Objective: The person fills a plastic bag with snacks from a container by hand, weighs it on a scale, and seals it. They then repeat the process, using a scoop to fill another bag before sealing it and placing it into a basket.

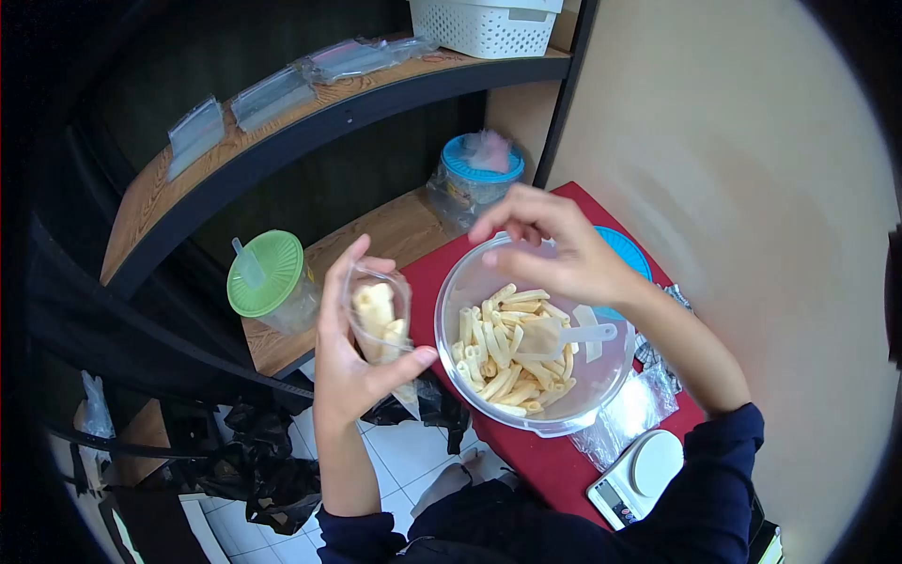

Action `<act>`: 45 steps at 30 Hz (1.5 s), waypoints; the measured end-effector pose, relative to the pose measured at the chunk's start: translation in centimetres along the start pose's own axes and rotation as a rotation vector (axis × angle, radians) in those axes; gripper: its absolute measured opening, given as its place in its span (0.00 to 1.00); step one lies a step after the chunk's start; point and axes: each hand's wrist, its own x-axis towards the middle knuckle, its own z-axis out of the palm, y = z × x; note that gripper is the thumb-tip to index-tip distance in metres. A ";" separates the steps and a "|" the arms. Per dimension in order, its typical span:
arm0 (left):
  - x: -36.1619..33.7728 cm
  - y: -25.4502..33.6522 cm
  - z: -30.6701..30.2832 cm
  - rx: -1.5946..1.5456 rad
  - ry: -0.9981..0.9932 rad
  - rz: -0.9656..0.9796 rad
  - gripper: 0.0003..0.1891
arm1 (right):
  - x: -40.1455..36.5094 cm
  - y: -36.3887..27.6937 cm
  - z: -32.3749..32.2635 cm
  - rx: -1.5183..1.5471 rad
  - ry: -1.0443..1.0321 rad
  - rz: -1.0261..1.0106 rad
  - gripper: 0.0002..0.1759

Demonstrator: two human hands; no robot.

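Observation:
My left hand is wrapped around a small clear plastic bag, its mouth spread wide. Pale yellow tube-shaped snacks are inside the bag. Just right of it, a large round translucent tub holds many more of these snack sticks. A clear plastic scoop rests in the tub on top of them. Over the tub's far rim hovers my right hand, slightly blurred, with thumb and fingers apart and nothing visible between them.
The tub stands on a red-covered table with a white digital scale, clear plastic bags and a blue lid. Left are a green-lidded container and a curved shelf. A blue-lidded container stands behind.

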 end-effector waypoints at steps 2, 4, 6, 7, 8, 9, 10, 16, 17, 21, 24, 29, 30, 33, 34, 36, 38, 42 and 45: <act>-0.6 0.0 -0.2 0.132 -0.054 0.034 0.53 | 0.0 3.1 0.3 -0.487 -0.267 -0.059 0.10; -0.7 -0.5 -1.5 0.067 0.027 0.030 0.53 | -0.8 5.0 3.2 -0.772 -0.554 0.182 0.13; -1.1 -0.2 -1.1 0.002 0.077 -0.032 0.53 | -2.1 5.0 5.1 -0.962 -0.686 0.328 0.17; -1.1 0.0 -1.0 0.006 0.074 -0.037 0.53 | -2.3 5.5 5.8 -0.955 -0.688 0.327 0.17; -1.2 0.1 -0.9 0.039 0.071 -0.020 0.53 | -2.5 6.4 6.4 -1.012 -0.679 0.347 0.18; -1.3 0.2 -0.8 0.070 0.068 -0.003 0.53 | -2.4 6.4 6.7 -1.070 -0.669 0.367 0.20; -1.5 0.1 -0.4 0.074 0.047 -0.019 0.53 | -2.4 6.3 6.6 -1.068 -0.671 0.368 0.20; -1.0 0.4 0.2 0.359 -0.077 0.003 0.52 | -2.2 2.5 -0.7 -0.942 -0.224 0.007 0.08; -0.8 0.4 0.2 0.393 -0.111 0.031 0.52 | -2.3 0.4 -1.5 -1.009 -0.110 -0.131 0.07; 0.0 1.5 1.3 0.497 -0.146 0.061 0.53 | -2.5 -5.3 -1.8 -1.300 0.012 -0.524 0.05; 0.3 2.8 2.2 0.503 -0.174 0.059 0.53 | -2.6 -7.2 0.3 -1.520 -0.064 -0.692 0.08; 0.2 3.2 3.4 0.528 -0.166 0.184 0.57 | -3.2 -7.7 2.0 -1.564 -0.160 -0.874 0.09; 0.0 3.0 3.5 0.416 -0.155 0.152 0.58 | -3.1 -7.3 1.5 -1.314 -0.078 -0.868 0.09; -0.1 3.2 3.7 0.251 -0.128 0.080 0.59 | -4.1 -7.7 -0.1 -0.968 -0.016 -0.672 0.08; -0.2 3.3 3.7 0.202 -0.118 0.037 0.60 | -4.4 -7.9 -0.4 -0.862 -0.027 -0.489 0.05; -0.1 3.6 3.9 0.191 -0.120 0.055 0.60 | -5.2 -7.5 0.2 -0.761 -0.064 -0.456 0.08; -0.1 3.9 3.9 0.179 -0.130 0.072 0.60 | -5.8 -7.5 0.6 -0.672 -0.112 -0.413 0.11; -0.2 4.6 3.9 0.213 -0.138 0.103 0.60 | -6.3 -7.9 0.0 -0.483 0.006 -0.350 0.09; -0.4 5.0 4.1 0.198 -0.156 0.108 0.60 | -6.7 -8.5 -0.2 -0.404 -0.073 -0.284 0.07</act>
